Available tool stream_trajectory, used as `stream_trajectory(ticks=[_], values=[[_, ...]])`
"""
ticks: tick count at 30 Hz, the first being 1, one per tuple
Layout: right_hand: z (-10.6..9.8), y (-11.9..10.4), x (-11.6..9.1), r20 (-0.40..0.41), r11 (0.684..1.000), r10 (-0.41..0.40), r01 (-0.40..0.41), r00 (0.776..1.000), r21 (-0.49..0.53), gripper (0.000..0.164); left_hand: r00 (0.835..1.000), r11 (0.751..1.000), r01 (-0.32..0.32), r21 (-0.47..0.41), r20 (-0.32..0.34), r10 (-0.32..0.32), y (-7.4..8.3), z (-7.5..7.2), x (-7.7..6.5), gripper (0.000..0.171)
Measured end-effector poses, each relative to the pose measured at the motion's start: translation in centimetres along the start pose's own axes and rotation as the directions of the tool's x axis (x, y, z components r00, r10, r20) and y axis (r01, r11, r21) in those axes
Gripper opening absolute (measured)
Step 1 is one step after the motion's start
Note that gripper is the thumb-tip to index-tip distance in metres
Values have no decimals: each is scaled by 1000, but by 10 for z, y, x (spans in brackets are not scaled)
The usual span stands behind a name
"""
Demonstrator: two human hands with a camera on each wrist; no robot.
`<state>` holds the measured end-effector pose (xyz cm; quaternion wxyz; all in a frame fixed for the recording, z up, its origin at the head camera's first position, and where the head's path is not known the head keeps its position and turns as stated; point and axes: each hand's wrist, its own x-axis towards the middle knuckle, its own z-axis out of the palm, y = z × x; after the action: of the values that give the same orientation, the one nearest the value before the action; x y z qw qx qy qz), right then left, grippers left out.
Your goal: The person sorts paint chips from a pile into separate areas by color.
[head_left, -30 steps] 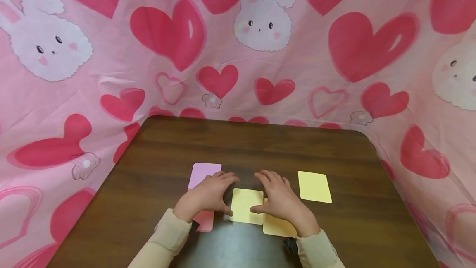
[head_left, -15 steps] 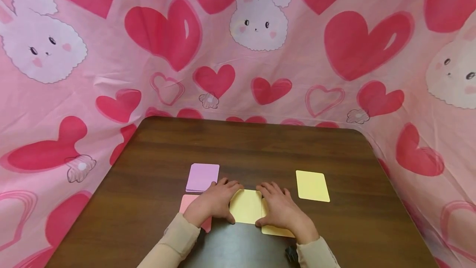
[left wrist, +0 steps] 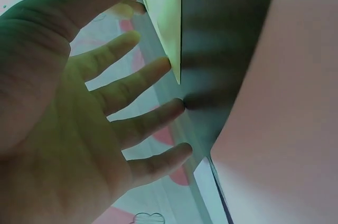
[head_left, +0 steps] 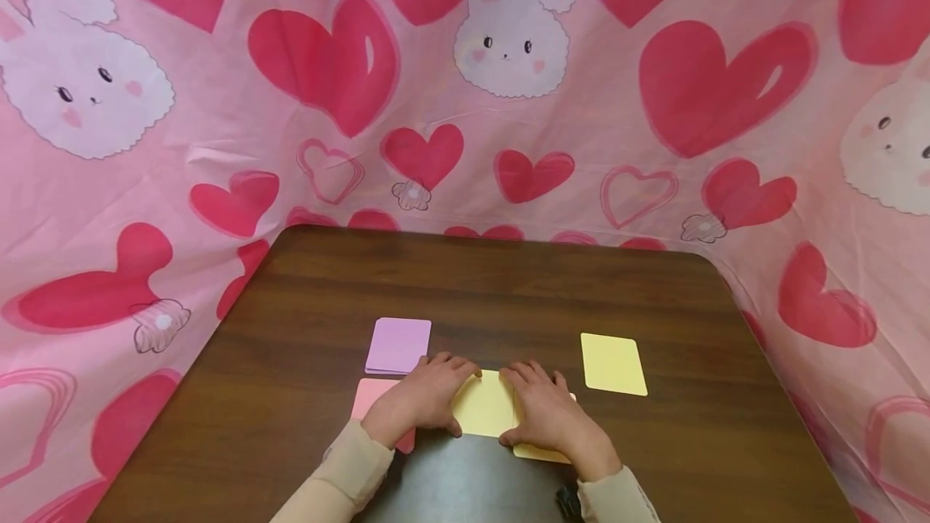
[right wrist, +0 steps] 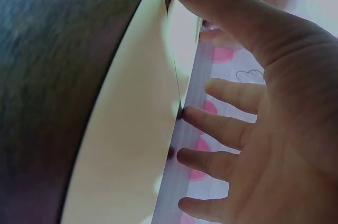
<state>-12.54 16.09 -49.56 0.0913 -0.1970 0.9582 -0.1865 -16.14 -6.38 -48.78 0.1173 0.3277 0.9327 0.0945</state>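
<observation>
A pale yellow square card lies flat between both hands in the head view. My left hand stands at its left edge, thumb at the near corner and fingertips by the far one. Its fingers look spread and nearly straight in the left wrist view. At the right edge my right hand mirrors it, fingers lightly bent. Beneath the right hand lies a deeper yellow card, mostly hidden in the head view; the right wrist view shows it adjoining the middle card.
Purple cards form a small stack left of centre on the dark wooden table. Pink cards lie nearer, partly behind the left arm. Another yellow card lies apart at right. A pink heart-and-rabbit cloth surrounds the table.
Both hands have come down and closer around the middle yellow card; the left moved right, uncovering more pink card. Over the last half second they barely move.
</observation>
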Motion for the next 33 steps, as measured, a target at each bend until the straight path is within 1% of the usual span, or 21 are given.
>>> stream_trajectory(ticks=[6,9,11,18,21,27,33], values=[[4,0,3,-22,999,-31,30,999,-17,87,1000,1000,-4,2,5,4,-1,1,3,82],[2,-1,7,-16,999,-42,42,999,-12,87,1000,1000,-1,5,9,1,-2,1,5,83],[0,-2,11,-2,999,-47,47,999,-12,87,1000,1000,3,8,14,-3,-2,1,6,84],[-6,-3,22,89,999,-33,36,995,-25,94,999,1000,15,5,36,-15,0,-1,8,85],[-7,-3,23,104,999,-26,28,994,-15,94,999,1000,17,5,42,-17,1,-1,8,85],[-8,-3,23,94,999,-34,34,995,7,95,999,1000,3,11,40,-3,1,-2,8,85],[-8,1,18,63,999,-38,38,997,2,102,1000,1000,-26,-6,14,26,-3,0,8,85]])
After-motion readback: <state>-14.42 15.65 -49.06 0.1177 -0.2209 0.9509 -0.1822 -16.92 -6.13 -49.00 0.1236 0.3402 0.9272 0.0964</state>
